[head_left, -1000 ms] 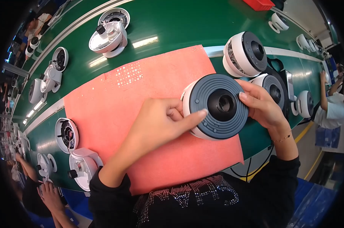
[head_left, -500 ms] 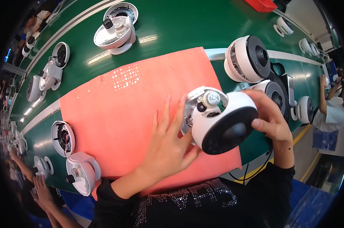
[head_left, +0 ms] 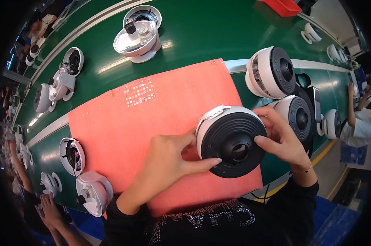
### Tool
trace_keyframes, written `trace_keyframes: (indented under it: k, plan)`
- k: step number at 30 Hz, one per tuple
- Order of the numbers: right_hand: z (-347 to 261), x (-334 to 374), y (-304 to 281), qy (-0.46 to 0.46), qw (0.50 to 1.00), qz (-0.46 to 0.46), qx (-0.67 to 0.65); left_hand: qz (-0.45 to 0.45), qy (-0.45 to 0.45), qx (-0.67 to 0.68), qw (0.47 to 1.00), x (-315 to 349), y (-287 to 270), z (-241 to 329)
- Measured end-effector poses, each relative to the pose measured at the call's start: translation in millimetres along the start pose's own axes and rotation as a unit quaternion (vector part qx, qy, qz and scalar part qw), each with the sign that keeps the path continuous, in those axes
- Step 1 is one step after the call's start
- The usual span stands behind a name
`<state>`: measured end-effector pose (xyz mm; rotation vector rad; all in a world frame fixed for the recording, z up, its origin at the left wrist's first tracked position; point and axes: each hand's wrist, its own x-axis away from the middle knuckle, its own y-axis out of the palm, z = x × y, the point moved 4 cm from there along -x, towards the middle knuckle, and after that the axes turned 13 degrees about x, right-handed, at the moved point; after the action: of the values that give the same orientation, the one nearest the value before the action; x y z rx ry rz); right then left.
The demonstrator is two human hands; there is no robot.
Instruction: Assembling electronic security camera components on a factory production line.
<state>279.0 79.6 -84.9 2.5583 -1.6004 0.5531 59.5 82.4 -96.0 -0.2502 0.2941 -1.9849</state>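
Observation:
Over a salmon-pink mat (head_left: pixel 115 135), I hold a round white housing with a black ringed front (head_left: pixel 234 145) between both hands. The black face, with a dark opening at its centre, is turned up toward me. My left hand (head_left: pixel 171 158) grips the left edge, its thumb lying on the black face and its other fingers partly behind the shell. On the right edge is my right hand (head_left: pixel 286 139), thumb on the face, fingers bent round the rim. A white loose-looking part (head_left: pixel 214 112) shows at the shell's upper left. The inside of the housing is hidden.
Similar assembled housings (head_left: pixel 271 71) stand right of the mat. Opened units with exposed parts sit at the mat's left (head_left: pixel 93 192), far left (head_left: pixel 62 84) and beyond it (head_left: pixel 138 39). A red tray (head_left: pixel 281 7) lies far right. Another person's hands (head_left: pixel 50 211) are at lower left.
The housing has been tilted so its black front faces me, covering the motor inside. My left hand has closed onto its edge. The far opened unit sits slightly further right relative to the mat.

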Motion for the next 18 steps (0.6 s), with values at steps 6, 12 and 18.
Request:
trace_keyframes:
  k: [6, 12, 18]
  plan:
    - [-9, -20, -7, -0.059, 0.933, 0.100, 0.341, -0.034, -0.034, -0.028, 0.998, -14, -3, 9]
    - [-13, -29, -11, -0.103, 0.892, 0.112, 0.424, -0.093, -0.147, -0.059, 0.983, -25, -6, 9]
    - [-21, -23, -3, -0.121, 0.827, 0.148, 0.529, -0.095, -0.084, -0.072, 0.989, -23, -7, 16]
